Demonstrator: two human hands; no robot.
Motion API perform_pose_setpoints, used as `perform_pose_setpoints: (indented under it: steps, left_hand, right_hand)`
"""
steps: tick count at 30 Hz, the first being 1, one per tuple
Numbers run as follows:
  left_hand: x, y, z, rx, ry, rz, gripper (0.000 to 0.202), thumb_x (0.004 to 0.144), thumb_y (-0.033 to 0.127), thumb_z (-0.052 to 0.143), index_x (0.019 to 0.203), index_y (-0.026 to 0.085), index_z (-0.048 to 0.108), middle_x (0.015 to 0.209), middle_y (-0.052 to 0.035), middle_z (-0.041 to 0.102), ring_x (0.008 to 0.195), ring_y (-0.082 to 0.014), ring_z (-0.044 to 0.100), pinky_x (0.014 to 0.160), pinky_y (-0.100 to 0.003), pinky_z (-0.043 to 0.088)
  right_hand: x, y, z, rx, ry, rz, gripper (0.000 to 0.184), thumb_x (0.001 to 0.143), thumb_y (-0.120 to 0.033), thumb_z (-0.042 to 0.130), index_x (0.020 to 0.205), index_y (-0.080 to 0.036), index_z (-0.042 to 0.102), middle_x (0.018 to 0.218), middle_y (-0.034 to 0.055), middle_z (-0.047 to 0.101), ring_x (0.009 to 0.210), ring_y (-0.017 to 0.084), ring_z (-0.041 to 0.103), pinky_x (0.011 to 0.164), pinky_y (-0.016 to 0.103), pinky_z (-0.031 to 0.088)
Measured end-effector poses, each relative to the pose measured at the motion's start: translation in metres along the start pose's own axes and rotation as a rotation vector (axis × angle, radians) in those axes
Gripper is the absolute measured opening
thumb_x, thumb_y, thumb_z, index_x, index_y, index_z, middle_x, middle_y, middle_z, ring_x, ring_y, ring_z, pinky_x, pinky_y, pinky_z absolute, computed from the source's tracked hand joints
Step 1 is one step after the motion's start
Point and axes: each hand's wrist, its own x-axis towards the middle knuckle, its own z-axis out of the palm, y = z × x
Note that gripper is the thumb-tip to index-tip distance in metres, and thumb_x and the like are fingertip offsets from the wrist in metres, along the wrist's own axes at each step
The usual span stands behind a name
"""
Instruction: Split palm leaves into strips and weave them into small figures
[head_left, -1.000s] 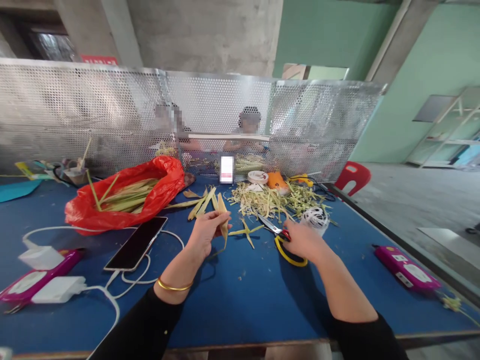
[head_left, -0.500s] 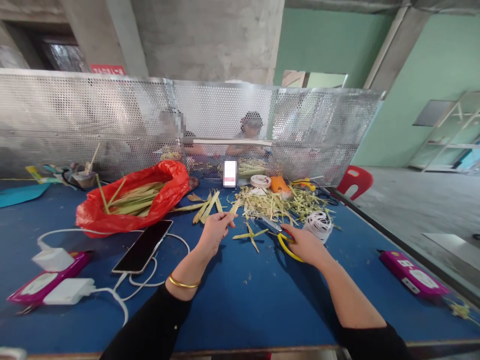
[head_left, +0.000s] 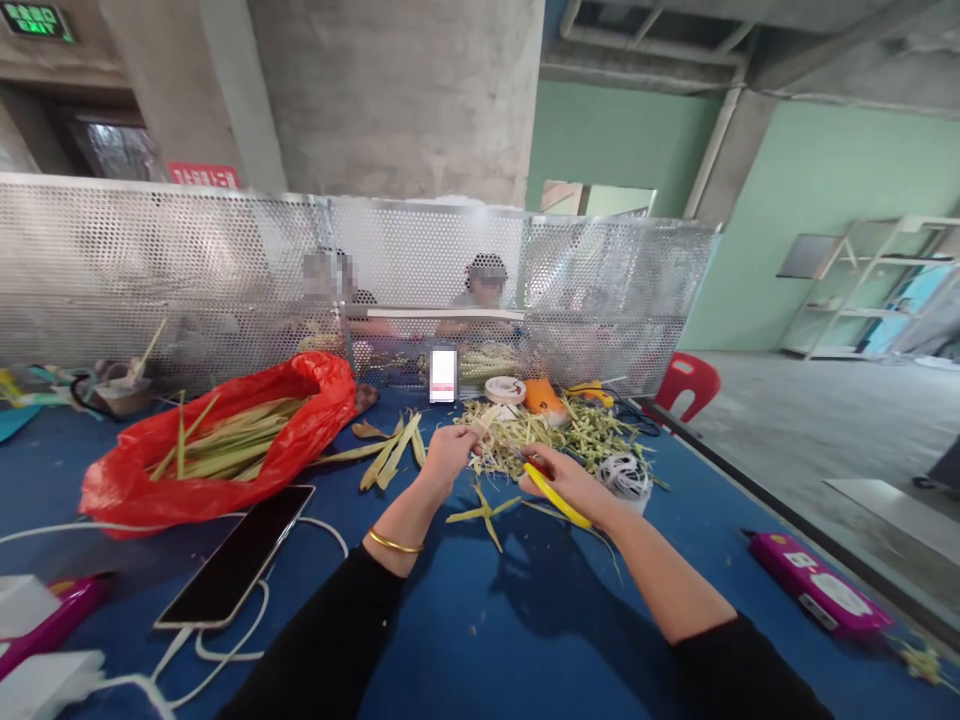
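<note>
While the blue table (head_left: 465,660) spans my view, I register the red bag (head_left: 124,480) at left and the trimmings pile (head_left: 555,432) right of centre. My right hand (head_left: 570,483) is closed around yellow-handled scissors (head_left: 556,497); my left hand (head_left: 448,458) pinches a pale leaf strip (head_left: 486,420) near the pile.

The floor (head_left: 780,430) (grey) meets a green wall (head_left: 847,175).

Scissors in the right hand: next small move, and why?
Probably a small snip at the leaf strip. The left hand pinches the strip near the trimmings, and the right hand holds the scissors with the blades toward it. Whether they already touch is too blurred to tell.
</note>
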Motion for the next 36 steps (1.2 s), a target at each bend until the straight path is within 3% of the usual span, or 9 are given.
perform_pose_setpoints:
  steps: [8,14,22,27,29,32,36]
  left_hand:
    - [0.005,-0.014,0.012,-0.051,-0.145,-0.101,0.017,0.072,0.024,0.053,0.064,0.016,0.065,0.049,0.0031,0.053,0.039,-0.0059,0.031,0.042,-0.02,0.024]
    - [-0.003,-0.011,0.019,-0.078,-0.169,-0.157,0.015,0.074,0.025,0.051,0.07,0.015,0.061,0.047,0.0049,0.048,0.037,-0.0052,0.029,0.042,-0.019,0.02]
    - [-0.003,-0.004,0.014,-0.097,-0.197,-0.168,0.014,0.073,0.025,0.055,0.065,0.015,0.061,0.045,0.0048,0.046,0.034,-0.0044,0.025,0.04,-0.02,0.015]
    - [-0.006,0.004,0.01,-0.124,-0.147,-0.2,0.016,0.072,0.028,0.062,0.067,0.014,0.067,0.06,-0.0014,0.06,0.044,-0.0065,0.04,0.041,-0.019,0.025]
    - [-0.008,0.009,0.006,-0.15,-0.1,-0.228,0.017,0.071,0.029,0.063,0.073,0.014,0.07,0.066,-0.0028,0.062,0.049,-0.0078,0.044,0.043,-0.019,0.029]
    - [-0.012,0.022,0.0,-0.206,-0.066,-0.269,0.023,0.072,0.031,0.063,0.082,0.013,0.073,0.06,-0.0015,0.058,0.047,-0.0075,0.041,0.043,-0.02,0.031]
    - [-0.021,0.036,-0.001,-0.29,-0.124,-0.3,0.027,0.073,0.033,0.064,0.089,0.013,0.074,0.052,0.0003,0.05,0.044,-0.0069,0.038,0.041,-0.02,0.029]
  right_hand:
    - [0.0,0.016,0.008,-0.102,0.03,0.015,0.039,0.07,-0.046,0.065,0.102,-0.023,0.062,0.07,-0.0026,0.055,0.065,0.015,0.05,0.062,0.026,0.041]
    - [-0.005,0.008,0.011,-0.052,0.03,0.04,0.037,0.071,-0.047,0.064,0.097,-0.02,0.064,0.062,-0.0047,0.05,0.056,0.012,0.044,0.054,0.023,0.037]
    - [0.001,0.019,0.017,-0.032,0.073,-0.005,0.033,0.069,-0.044,0.066,0.089,-0.019,0.07,0.055,-0.005,0.045,0.05,0.011,0.037,0.048,0.022,0.028]
    - [0.001,0.017,0.014,-0.069,0.13,-0.005,0.034,0.071,-0.045,0.063,0.09,-0.018,0.07,0.059,-0.0027,0.052,0.053,0.013,0.044,0.05,0.023,0.031]
    - [-0.002,0.012,0.01,-0.153,0.17,0.02,0.034,0.075,-0.046,0.06,0.094,-0.019,0.068,0.063,-0.0011,0.057,0.057,0.015,0.05,0.052,0.024,0.034]
    - [-0.007,0.005,0.006,-0.472,0.238,0.113,0.036,0.08,-0.045,0.055,0.106,-0.021,0.063,0.076,0.003,0.065,0.068,0.02,0.059,0.058,0.026,0.037]
    - [-0.011,0.006,0.01,-0.822,0.216,0.214,0.036,0.082,-0.032,0.053,0.115,-0.019,0.055,0.095,0.0103,0.068,0.082,0.024,0.064,0.062,0.028,0.039]
